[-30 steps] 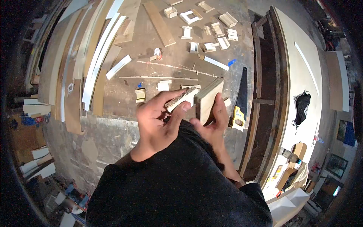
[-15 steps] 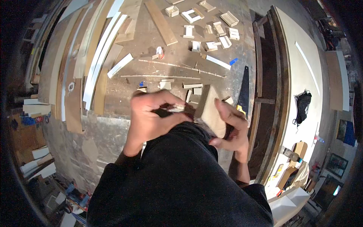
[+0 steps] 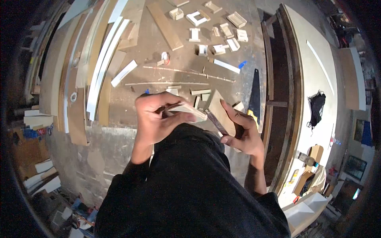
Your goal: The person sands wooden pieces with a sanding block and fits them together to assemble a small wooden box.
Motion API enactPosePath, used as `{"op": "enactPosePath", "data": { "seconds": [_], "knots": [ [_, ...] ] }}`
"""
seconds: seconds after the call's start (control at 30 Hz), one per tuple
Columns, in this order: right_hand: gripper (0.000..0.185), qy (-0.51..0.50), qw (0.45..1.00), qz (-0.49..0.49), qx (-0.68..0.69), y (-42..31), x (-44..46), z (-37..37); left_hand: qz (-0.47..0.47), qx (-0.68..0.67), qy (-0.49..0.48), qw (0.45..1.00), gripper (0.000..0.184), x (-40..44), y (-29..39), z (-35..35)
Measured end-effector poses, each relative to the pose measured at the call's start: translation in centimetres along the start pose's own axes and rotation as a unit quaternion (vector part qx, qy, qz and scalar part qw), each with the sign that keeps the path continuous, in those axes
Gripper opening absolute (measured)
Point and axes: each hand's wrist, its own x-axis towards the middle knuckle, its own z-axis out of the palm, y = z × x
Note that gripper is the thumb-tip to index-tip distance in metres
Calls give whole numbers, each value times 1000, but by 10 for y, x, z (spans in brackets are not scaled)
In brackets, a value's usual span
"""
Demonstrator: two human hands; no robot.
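Note:
My left hand (image 3: 149, 121) is closed, pinching a small, thin wooden piece (image 3: 189, 110) between thumb and fingers, its pale edge pointing right. My right hand (image 3: 249, 134) grips a pale sanding block (image 3: 220, 108) by its edges, thumb below and fingers above. One narrow side of that block is dark and speckled. The wooden piece's right end is close to the dark side; whether they touch I cannot tell. Just beyond both hands lie small wooden offcuts (image 3: 201, 92) on the worktable (image 3: 119, 107).
A handsaw (image 3: 254, 93) with a yellow handle lies right of my right hand. Small wooden assemblies (image 3: 226, 29) sit at the table's far side. Long boards and strips (image 3: 105, 71) lie on the left. Past a dark gap on the right is a pale panel (image 3: 313, 75) holding a black mesh item (image 3: 317, 109).
The wooden piece has tilted up and shows more of its face in my left hand. My right hand has turned the block, bringing its dark side into view.

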Motion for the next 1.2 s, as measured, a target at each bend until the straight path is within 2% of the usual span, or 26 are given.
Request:
{"op": "enactPosePath", "data": {
  "seconds": [0.03, 0.07, 0.13, 0.2, 0.27, 0.37, 0.43, 0.47, 0.53, 0.6, 0.63, 0.67, 0.73, 0.8, 0.87, 0.9, 1.03, 1.13, 1.2],
  "knots": [
    [88, -6, 994, 110, -20, 0, -4, -4, 4, -41, 5, 999, 24, 0, -1, -3],
    [88, -9, 994, 111, -18, 2, -7, 0, 4, -83, 7, 997, 23, -1, -1, -4],
    [88, 79, 989, 74, 103, 7, -11, 5, -11, -112, -7, 994, 23, 1, 1, -6],
    [87, 71, 989, 49, 123, 6, -8, 7, -25, -142, -25, 989, 23, 1, 1, -4],
    [88, 41, 998, -42, 37, 3, -1, 9, -48, -173, -20, 984, 25, 2, 1, -2],
    [85, 11, 996, -9, 89, 6, -1, 21, -7, -236, -61, 970, 28, 4, -8, 1],
    [81, 5, 985, -3, 173, 12, -3, 34, 10, -212, -80, 974, 27, 5, -12, 3],
    [81, 5, 985, -3, 173, 12, -4, 39, 29, -187, -97, 977, 27, 5, -13, 4],
    [80, 11, 948, 51, 314, 9, -6, 47, 11, -173, -82, 981, 28, 3, -9, 7],
    [82, 1, 944, 63, 325, 10, -12, 47, -7, -161, -69, 984, 29, 3, -5, 8],
    [87, -4, 923, 86, 376, 13, -18, 47, -6, -106, -81, 991, 29, 3, -4, 7],
    [93, 6, 924, 87, 371, 15, -22, 45, -5, -51, -93, 994, 29, 3, -4, 7],
    [106, 28, 928, 88, 362, 6, -20, 43, -6, -50, -79, 996, 30, -1, -13, 8],
    [102, 54, 926, 95, 360, -1, -23, 30, -5, -49, -68, 996, 31, -3, -18, 11],
    [94, 64, 924, 83, 368, 5, -24, 23, -74, -107, -4, 991, 32, -5, -18, 14],
    [92, 70, 924, 77, 369, 9, -22, 21, -81, -84, -12, 993, 34, -6, -20, 12],
    [95, 92, 937, 74, 327, 18, -19, 27, -94, -126, 10, 987, 36, -5, -20, 16],
    [96, 101, 953, 64, 278, 10, -17, 44, -127, -168, 61, 976, 41, -7, -12, 26],
    [92, 83, 969, 54, 228, -2, -10, 54, -144, -254, 113, 950, 42, -8, -13, 36]
  ]
}}
